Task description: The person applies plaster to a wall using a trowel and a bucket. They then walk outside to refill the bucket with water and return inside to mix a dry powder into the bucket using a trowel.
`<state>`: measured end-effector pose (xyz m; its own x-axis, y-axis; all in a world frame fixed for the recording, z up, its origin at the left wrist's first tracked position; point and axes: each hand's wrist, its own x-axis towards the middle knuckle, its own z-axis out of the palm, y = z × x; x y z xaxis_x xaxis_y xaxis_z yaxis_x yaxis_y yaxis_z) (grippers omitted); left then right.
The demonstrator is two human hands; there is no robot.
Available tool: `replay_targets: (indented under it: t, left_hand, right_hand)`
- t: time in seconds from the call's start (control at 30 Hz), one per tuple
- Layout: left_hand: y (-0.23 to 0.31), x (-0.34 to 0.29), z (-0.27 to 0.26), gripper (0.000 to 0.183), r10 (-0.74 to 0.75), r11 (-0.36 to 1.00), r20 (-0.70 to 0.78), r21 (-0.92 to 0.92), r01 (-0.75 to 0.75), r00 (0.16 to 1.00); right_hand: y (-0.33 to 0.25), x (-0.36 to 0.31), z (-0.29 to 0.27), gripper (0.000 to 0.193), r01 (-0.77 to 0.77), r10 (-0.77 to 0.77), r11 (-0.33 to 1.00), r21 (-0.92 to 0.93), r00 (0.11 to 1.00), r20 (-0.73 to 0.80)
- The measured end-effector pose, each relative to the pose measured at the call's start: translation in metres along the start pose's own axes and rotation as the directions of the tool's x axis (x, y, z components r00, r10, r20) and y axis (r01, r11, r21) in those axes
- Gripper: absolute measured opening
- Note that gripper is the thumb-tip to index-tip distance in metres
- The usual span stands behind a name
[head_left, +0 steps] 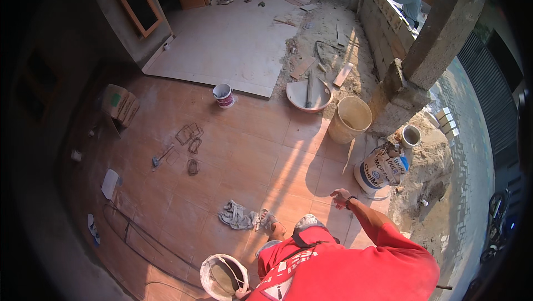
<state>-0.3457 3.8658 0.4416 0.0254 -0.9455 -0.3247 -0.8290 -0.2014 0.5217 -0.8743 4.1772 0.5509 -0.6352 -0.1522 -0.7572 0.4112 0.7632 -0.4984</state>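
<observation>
My left hand (242,292) is at the lower edge, closed at the rim and handle of a pale bucket (207,279) that holds something grey; most of this hand is hidden by the bucket and my red shirt. My bare right arm stretches forward over the tiles. The right hand (340,196), with a dark band at the wrist, is in the air with fingers apart and nothing visible in them. Nearest to it stands a white printed bucket (369,174) with crumpled brown and blue packaging at its top. A crumpled grey cloth (236,215) lies by my foot (267,221).
A beige bucket (350,120), a broad basin (304,96) and a small printed pail (224,96) stand ahead. Wire loops (189,133) lie left; a dark cable (130,223) curves nearby. A concrete pillar (441,40) rises right. Another person (410,5) is beyond the block wall.
</observation>
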Motion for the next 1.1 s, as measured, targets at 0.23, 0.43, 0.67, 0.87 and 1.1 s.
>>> replay_targets:
  t: [0.23, 0.43, 0.67, 0.87, 1.1]
  left_hand:
    - [0.076, 0.092, 0.024, 0.023, 0.416, 0.898, -0.261, 0.271, -0.347, 0.871]
    - [0.158, 0.167, 0.048, 0.025, 0.443, 0.880, -0.200, 0.286, -0.380, 0.874]
    - [0.240, 0.237, 0.084, 0.033, 0.274, 0.923, 0.072, 0.260, -0.284, 0.959]
    - [0.260, 0.290, 0.122, 0.026, -0.011, 0.995, 0.368, 0.096, -0.026, 0.930]
    - [0.350, 0.256, 0.140, 0.027, 0.556, 0.807, -0.371, 0.456, -0.375, 0.744]
  right_hand:
    - [-0.018, 0.033, 0.007, 0.040, -0.226, 0.243, 0.958, 0.180, 0.966, -0.084]
    - [-0.088, 0.075, -0.004, 0.039, -0.214, 0.236, 0.957, 0.195, 0.967, -0.097]
    - [-0.153, 0.179, -0.035, 0.038, -0.238, 0.264, 0.942, 0.238, 0.961, -0.084]
    - [-0.268, 0.259, -0.088, 0.036, -0.114, 0.132, 0.978, 0.173, 0.987, -0.096]
    - [-0.401, 0.352, -0.107, 0.036, 0.154, -0.144, 0.972, 0.177, 0.987, -0.070]
